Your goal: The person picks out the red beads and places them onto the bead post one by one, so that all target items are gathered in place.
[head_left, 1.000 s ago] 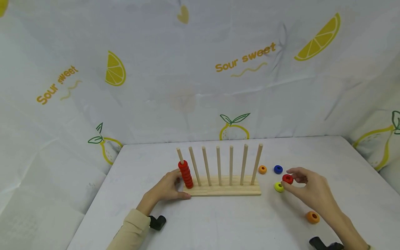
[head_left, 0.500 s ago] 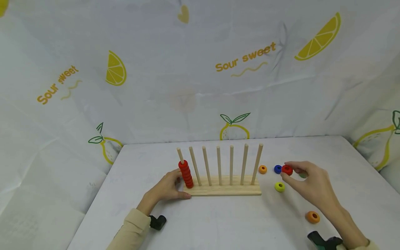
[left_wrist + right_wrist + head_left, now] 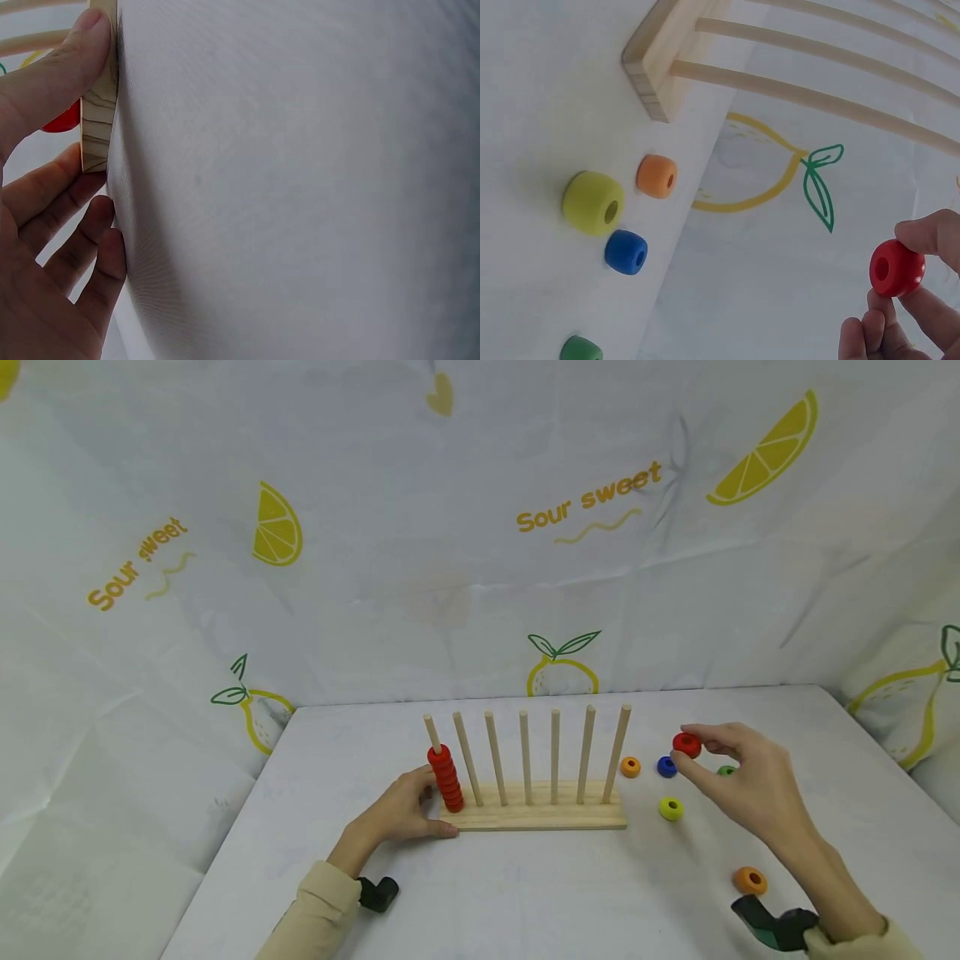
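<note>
A wooden peg rack [image 3: 540, 817] stands on the table with a row of upright pegs. Its leftmost peg carries a stack of red beads [image 3: 447, 779], the peg's tip poking out above them. My left hand [image 3: 401, 806] grips the left end of the base; in the left wrist view the thumb [image 3: 64, 71] lies along the front edge and the fingers reach round the end. To the right of the rack my right hand [image 3: 750, 781] pinches a single red bead [image 3: 897, 268] between thumb and fingertips, up off the table, its hole showing.
Loose beads lie right of the rack: orange [image 3: 630, 767], blue [image 3: 667, 767], yellow [image 3: 671, 809] and green [image 3: 726, 770], the last partly behind the right hand. Another orange bead [image 3: 750, 881] lies nearer, by the right wrist. A printed cloth [image 3: 420, 543] hangs behind the table.
My right hand has lifted the red bead up and away from beside the yellow bead, past the blue one. The left hand and the rack have stayed put.
</note>
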### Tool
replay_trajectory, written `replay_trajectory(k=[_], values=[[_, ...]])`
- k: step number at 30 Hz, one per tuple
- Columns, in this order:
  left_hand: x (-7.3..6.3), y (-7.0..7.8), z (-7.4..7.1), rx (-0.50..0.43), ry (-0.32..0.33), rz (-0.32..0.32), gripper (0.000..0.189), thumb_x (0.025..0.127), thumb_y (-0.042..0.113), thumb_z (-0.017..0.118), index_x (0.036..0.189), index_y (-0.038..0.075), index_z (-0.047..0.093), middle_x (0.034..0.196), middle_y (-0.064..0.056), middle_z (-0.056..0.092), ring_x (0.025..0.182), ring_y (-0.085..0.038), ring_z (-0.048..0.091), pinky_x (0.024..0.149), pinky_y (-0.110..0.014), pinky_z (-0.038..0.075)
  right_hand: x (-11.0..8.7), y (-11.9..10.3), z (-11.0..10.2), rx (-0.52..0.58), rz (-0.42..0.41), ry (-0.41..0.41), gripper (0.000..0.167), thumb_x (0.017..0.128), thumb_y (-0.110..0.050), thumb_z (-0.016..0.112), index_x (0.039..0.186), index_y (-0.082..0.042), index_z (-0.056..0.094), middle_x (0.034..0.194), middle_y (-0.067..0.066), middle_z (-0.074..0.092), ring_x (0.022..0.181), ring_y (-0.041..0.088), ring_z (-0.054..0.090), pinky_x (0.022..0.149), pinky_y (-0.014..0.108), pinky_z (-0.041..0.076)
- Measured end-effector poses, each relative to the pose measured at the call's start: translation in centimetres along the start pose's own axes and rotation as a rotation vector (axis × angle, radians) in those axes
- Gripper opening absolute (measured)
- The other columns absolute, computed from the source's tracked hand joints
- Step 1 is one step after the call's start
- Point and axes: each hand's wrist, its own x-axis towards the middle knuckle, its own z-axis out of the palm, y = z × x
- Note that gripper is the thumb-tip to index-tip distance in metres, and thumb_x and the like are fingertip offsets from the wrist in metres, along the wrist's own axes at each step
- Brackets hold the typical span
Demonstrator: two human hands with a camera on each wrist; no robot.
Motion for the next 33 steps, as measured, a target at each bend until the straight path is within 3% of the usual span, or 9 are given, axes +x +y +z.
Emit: replay_trajectory(k=[3,6,15,22,28,33], values=[[0.0,0.0,0.0,-0.002,-0.003,-0.004,0.043,0.071,0.035,0.094,0.105,0.023,0.070,0.097,0.012,0.060,0.090,-0.012,0.053,0.082,-0.027,0.045,0.5,-0.5,-0.3,0.027,-0.011,0.028,0.036,0.078,-0.009,0.086,0.111,-0.002,0.076,0.100,0.018,0.074,0.086,-0.012,0.050,0.078,-0.001,0.034],[0.0,-0.1,0.0,-0.003,-0.003,-0.001,0.044,0.071,0.035,0.094,0.106,0.023,0.070,0.098,0.011,0.061,0.090,-0.012,0.053,0.083,-0.027,0.046,0.8,-1.2,-0.6,0.051,-0.018,0.045,0.034,0.079,-0.009,0.085,0.111,-0.003,0.076,0.098,0.016,0.074,0.086,-0.023,0.041,0.081,-0.001,0.034],[-0.1,-0.3,0.1,0.001,-0.008,-0.001,0.043,0.072,0.036,0.093,0.106,0.024,0.070,0.100,0.012,0.062,0.092,-0.011,0.053,0.084,-0.028,0.046,2.1,-3.1,-1.2,0.084,-0.033,0.065,0.032,0.081,-0.015,0.085,0.110,-0.006,0.077,0.096,0.013,0.075,0.087,-0.020,0.046,0.083,0.005,0.036],[0.0,-0.3,0.1,0.007,-0.006,0.010,0.043,0.072,0.036,0.093,0.106,0.025,0.070,0.100,0.012,0.061,0.091,-0.011,0.053,0.083,-0.027,0.046,3.2,-5.1,-1.7,0.114,-0.059,0.083,0.031,0.081,-0.017,0.085,0.111,-0.011,0.079,0.090,-0.008,0.068,0.086,-0.020,0.049,0.085,0.001,0.036],[0.0,-0.2,0.1,0.000,-0.004,0.014,0.043,0.071,0.036,0.093,0.106,0.025,0.070,0.101,0.012,0.062,0.092,-0.011,0.053,0.084,-0.028,0.046,4.0,-7.0,-1.7,0.145,-0.107,0.088,0.031,0.082,-0.015,0.085,0.112,-0.008,0.078,0.095,0.006,0.073,0.087,-0.018,0.050,0.086,0.001,0.037],[0.0,-0.1,0.1,0.004,-0.004,0.005,0.045,0.072,0.037,0.093,0.108,0.025,0.070,0.101,0.012,0.061,0.092,-0.011,0.053,0.083,-0.028,0.045,4.6,-8.4,-1.4,0.169,-0.166,0.089,0.032,0.080,-0.011,0.085,0.112,-0.008,0.078,0.095,0.009,0.076,0.087,-0.017,0.051,0.083,0.006,0.039]])
